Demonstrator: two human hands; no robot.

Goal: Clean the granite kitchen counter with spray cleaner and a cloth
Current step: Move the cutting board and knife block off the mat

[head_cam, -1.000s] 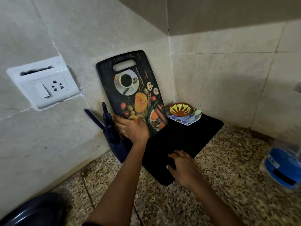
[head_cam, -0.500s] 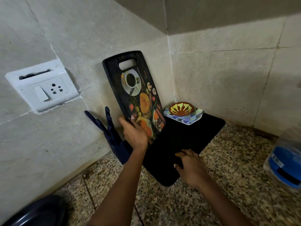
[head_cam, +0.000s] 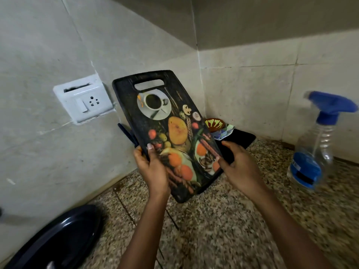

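A black cutting board (head_cam: 165,121) printed with food pictures is lifted off the speckled granite counter (head_cam: 223,220) and tilted toward me. My left hand (head_cam: 153,167) grips its lower left edge, thumb on the printed face. My right hand (head_cam: 239,167) holds its lower right edge. A clear spray bottle (head_cam: 314,152) with a blue trigger head and blue label stands on the counter at the right. No cloth is in view.
A black mat (head_cam: 240,138) lies in the corner with a small orange-and-yellow bowl (head_cam: 214,124) on a patterned dish. Dark blue utensil handles (head_cam: 126,133) lean on the left wall below a white socket (head_cam: 85,100). A dark round pan (head_cam: 58,239) sits at bottom left.
The board has come away from the wall and up off the counter toward me. My right hand left the black mat and took the board's right edge.
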